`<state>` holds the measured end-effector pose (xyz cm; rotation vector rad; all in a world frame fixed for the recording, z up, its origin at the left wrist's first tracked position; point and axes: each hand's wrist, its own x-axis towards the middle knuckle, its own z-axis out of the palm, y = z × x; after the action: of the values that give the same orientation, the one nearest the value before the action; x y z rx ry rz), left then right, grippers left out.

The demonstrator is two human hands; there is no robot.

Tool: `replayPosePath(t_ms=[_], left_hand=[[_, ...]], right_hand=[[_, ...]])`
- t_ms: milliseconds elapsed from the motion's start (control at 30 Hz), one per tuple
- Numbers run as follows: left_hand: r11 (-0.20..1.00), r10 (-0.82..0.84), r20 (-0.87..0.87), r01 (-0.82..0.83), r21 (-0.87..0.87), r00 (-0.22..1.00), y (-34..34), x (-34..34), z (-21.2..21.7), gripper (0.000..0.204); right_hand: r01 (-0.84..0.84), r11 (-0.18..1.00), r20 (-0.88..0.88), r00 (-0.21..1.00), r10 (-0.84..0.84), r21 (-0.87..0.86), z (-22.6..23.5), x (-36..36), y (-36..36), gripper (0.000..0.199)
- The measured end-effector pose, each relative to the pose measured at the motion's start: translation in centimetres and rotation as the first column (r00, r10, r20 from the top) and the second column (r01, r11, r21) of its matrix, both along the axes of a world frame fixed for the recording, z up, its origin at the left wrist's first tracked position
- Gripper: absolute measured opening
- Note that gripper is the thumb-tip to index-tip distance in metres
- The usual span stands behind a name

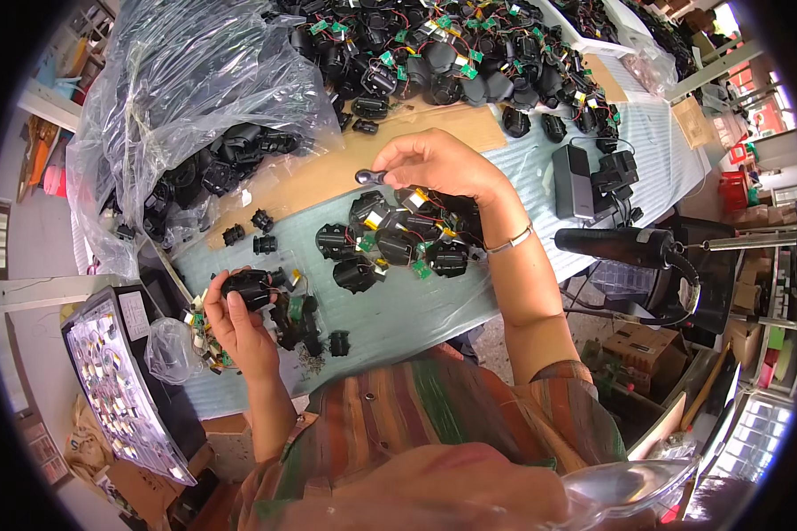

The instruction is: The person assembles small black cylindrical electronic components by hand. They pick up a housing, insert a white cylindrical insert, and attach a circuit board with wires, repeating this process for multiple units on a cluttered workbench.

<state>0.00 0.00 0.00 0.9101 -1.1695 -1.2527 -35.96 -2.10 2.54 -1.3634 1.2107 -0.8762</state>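
My left hand (242,329) is closed around a rounded black plastic housing (250,287), held low over the left side of the table. Higher up and to the right, my right hand (438,165) pinches a small dark piece with a rounded, shiny end (369,177). Below that hand lies a cluster of black housings (397,246) with thin wires, green circuit boards and yellow-taped parts. Beside my left hand are more dark parts with a green board (296,311). A short black ribbed part (339,343) stands near them, and several similar ribbed parts (263,221) sit farther back.
A big heap of wired black housings (425,57) covers the far table. Clear plastic sheeting (212,80) drapes over more housings at far left. At right are a dark box-shaped device (574,181) and a black cylindrical tool (613,247). A tray of small parts (119,380) leans at left.
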Motion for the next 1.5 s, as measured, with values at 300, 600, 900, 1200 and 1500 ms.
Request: replayPosePath(t_ms=[300, 600, 900, 1200, 1500], left_hand=[[1.000, -0.024, 0.041, 0.024, -0.005, 0.999, 0.1, 0.2, -0.1, 0.030], [1.000, -0.005, 0.005, 0.005, 0.013, 1.000, 0.1, -0.7, 0.2, 0.030], [1.000, 0.014, 0.023, -0.014, -0.004, 1.000, 0.2, -0.7, 0.1, 0.030], [1.000, -0.003, 0.043, 0.003, -0.011, 0.999, 0.5, -0.3, 0.5, 0.030], [0.997, -0.010, 0.159, 0.021, -0.071, 0.987, 0.7, -1.1, 0.4, 0.033]], right_hand=[[0.302, 0.952, 0.546, 0.791, -0.278, 0.048, 0.3, -0.4, 0.7, 0.022], [0.475, 0.878, 0.521, 0.767, -0.376, -0.066, 1.3, -0.5, 1.1, 0.019], [-0.115, 0.988, -0.081, 0.991, 0.107, -0.102, 1.5, 0.4, 1.5, 0.015], [0.659, 0.722, 0.910, 0.403, -0.099, -0.213, 3.9, -6.4, -1.2, 0.028], [0.419, 0.876, 0.432, 0.854, -0.291, -0.239, 4.6, 3.7, 2.2, 0.019]])
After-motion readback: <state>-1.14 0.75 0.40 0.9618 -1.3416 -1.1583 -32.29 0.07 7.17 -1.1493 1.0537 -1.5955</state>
